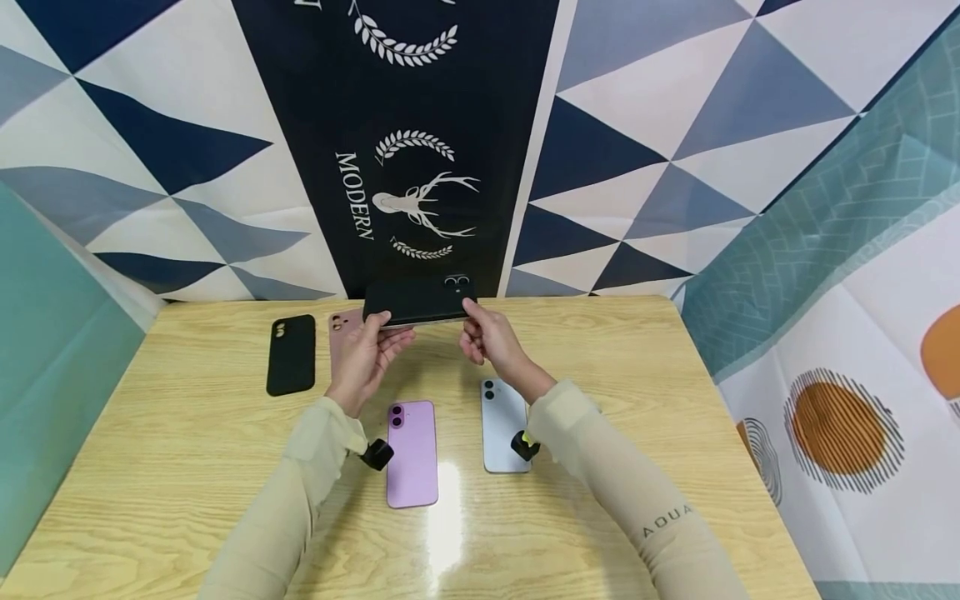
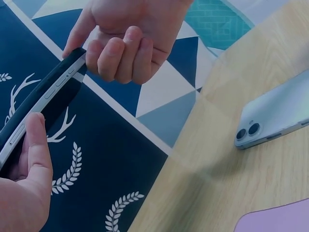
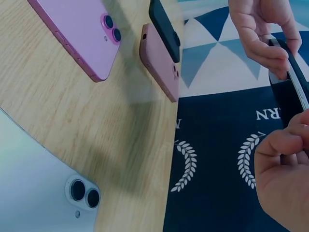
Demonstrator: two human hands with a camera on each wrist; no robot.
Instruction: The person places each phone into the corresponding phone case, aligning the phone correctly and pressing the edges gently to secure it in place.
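Both hands hold a phone (image 1: 408, 310) lengthwise above the far side of the table. A black phone case (image 1: 420, 298) with camera openings lies against its back. In the left wrist view the phone's silver side (image 2: 46, 99) with buttons shows bare beside the black case. My left hand (image 1: 365, 358) pinches one end, thumb on the near edge and fingers beneath. The opposite end is gripped by my right hand (image 1: 497, 337), its thumb and index finger on the corner and the other fingers curled. A dark face (image 3: 285, 96) of the phone shows in the right wrist view.
On the wooden table (image 1: 187, 467) lie a purple phone (image 1: 412, 454) and a pale blue phone (image 1: 504, 425), partly under the right forearm. Farther left are a black case (image 1: 292, 354) and a pink phone or case (image 1: 341, 329). Patterned cloth (image 1: 600, 167) hangs behind the table.
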